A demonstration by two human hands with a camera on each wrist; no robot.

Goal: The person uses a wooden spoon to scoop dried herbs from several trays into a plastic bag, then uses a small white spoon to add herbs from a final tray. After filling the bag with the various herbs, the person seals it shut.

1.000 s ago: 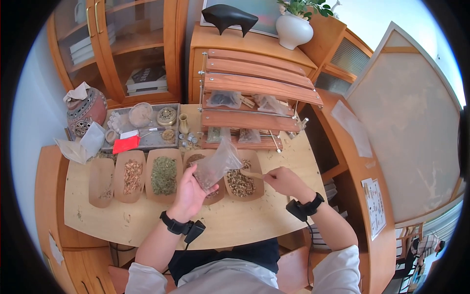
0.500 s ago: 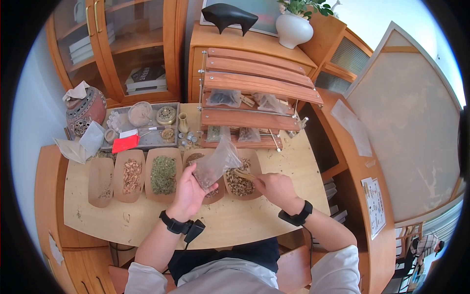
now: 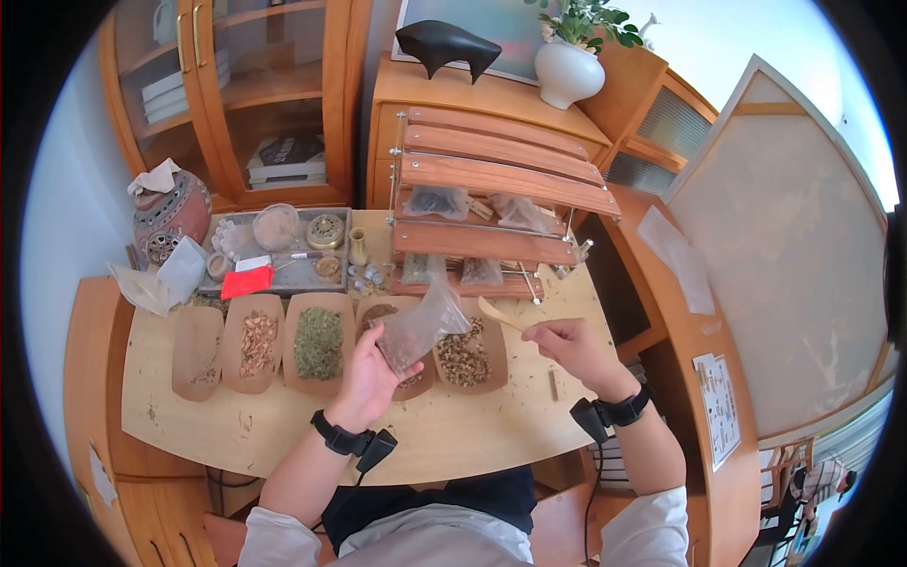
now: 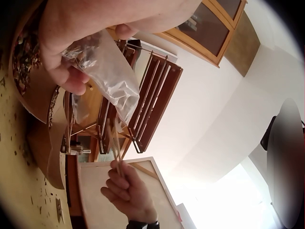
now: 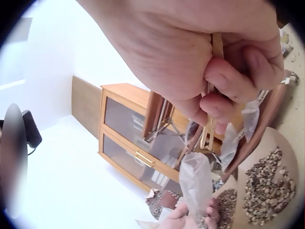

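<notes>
My left hand (image 3: 370, 378) holds a clear plastic bag (image 3: 420, 321) from below, its fingers and thumb round the lower part, where some dried bits lie. The bag's mouth points up and to the right. My right hand (image 3: 578, 352) pinches light wooden tweezers (image 3: 501, 315), their tips raised near the bag's mouth. In the right wrist view the tweezers (image 5: 209, 133) show between the fingers; whether they hold a piece I cannot tell. Below them stands a paper tray (image 3: 498, 378) of chopped dried pieces (image 3: 463, 359).
More paper trays stand to the left, one with green herbs (image 3: 319, 342), one with orange-brown pieces (image 3: 258, 342). Behind them are a grey tray (image 3: 302, 274), a red packet (image 3: 248, 282) and a wooden rack (image 3: 491, 170) holding bags. A small wooden clip (image 3: 554, 385) lies at right.
My right hand dipped the tweezers into the rightmost paper tray, then lifted them up and moved back right. My left hand with the bag has stayed nearly still. The head view has shifted slightly.
</notes>
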